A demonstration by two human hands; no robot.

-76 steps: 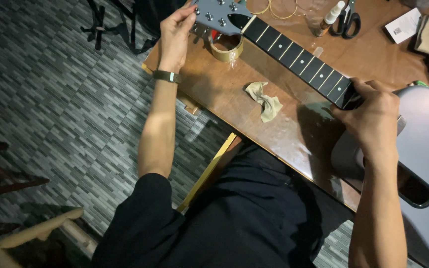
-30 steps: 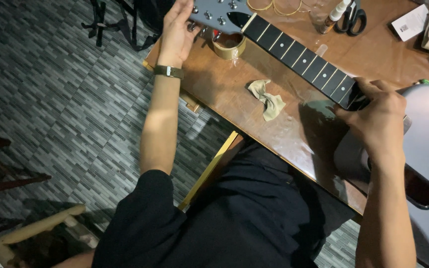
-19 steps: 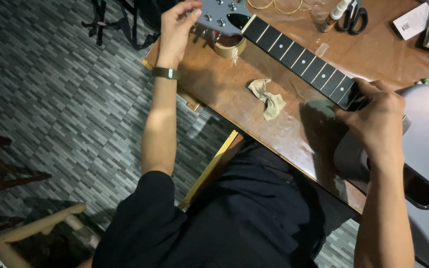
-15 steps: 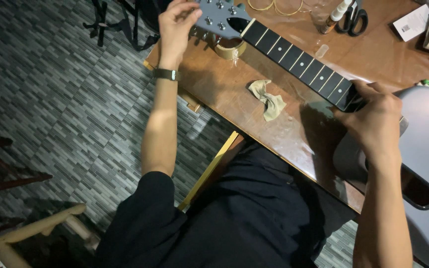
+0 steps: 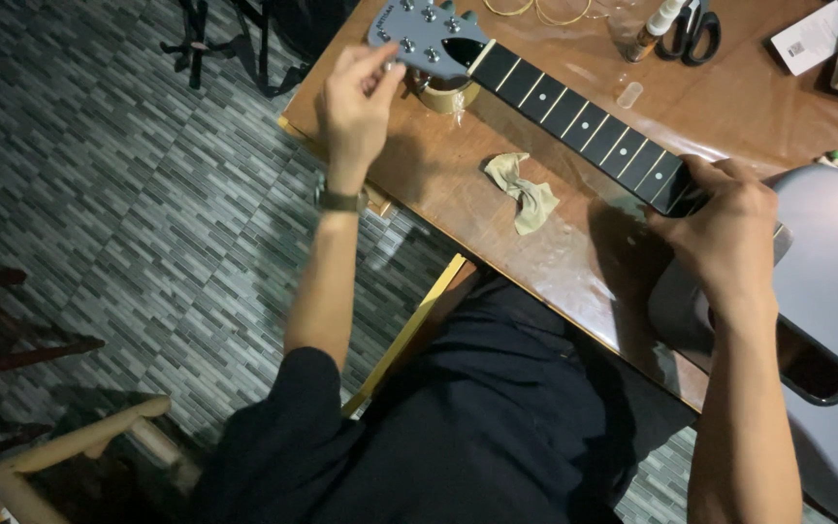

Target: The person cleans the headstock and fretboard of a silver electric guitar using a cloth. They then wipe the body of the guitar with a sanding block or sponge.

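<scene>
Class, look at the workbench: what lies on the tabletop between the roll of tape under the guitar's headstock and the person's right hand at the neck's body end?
In the head view, a crumpled beige cloth lies between the tape roll and the right hand, just beside the guitar neck.

Cloth (image 5: pixel 524 190) on table (image 5: pixel 458 194), before guitar neck (image 5: pixel 584 121)

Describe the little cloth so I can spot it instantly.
On the brown table, look just below the guitar neck, between the left hand and right hand. The crumpled beige cloth lies there alone, soft and bow-shaped.
</scene>
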